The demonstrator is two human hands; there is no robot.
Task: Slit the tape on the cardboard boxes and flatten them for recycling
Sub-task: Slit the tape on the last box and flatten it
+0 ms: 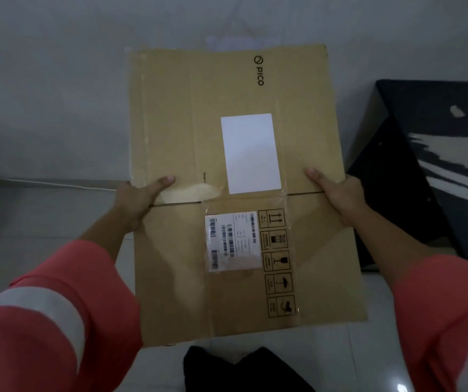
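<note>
Left hand (139,202) and right hand (337,196) grip opposite edges of the flat PICO cardboard box (170,123), flanking its white label (251,154).

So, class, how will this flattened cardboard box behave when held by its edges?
Probably light: the left hand and right hand hold the cardboard box by its edges alone. Likely stiff across each panel, yet apt to fold at the seam between the thumbs.

My cardboard box (170,123) carries a PICO logo (259,72) beyond the blank white label (251,153). Just left of that label runs small print (204,178), "Made in" (the rest unreadable). Nearer me than the label are a barcode sticker (231,241), too blurred to read, and handling symbols (276,263): arrows, glass, umbrella.
</note>
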